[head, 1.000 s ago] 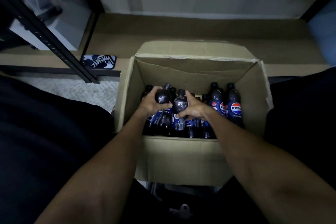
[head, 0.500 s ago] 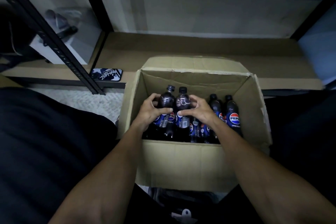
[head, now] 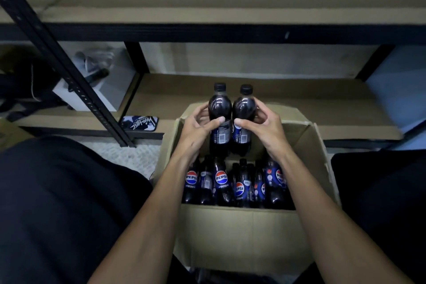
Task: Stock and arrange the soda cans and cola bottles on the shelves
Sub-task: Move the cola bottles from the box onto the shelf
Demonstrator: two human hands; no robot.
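Head — 2 cola bottles [head: 220, 108], seemingly upright.

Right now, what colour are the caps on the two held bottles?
Black, left cap and right cap alike; head view shows it best.

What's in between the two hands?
In the head view, the left cola bottle, gripped by the left hand, and the right cola bottle, gripped by the right hand, side by side above the box.

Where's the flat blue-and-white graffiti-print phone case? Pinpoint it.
Head view, left side: the phone case lies flat on the lower tan shelf, between the slanting black metal upright and the open cardboard box.
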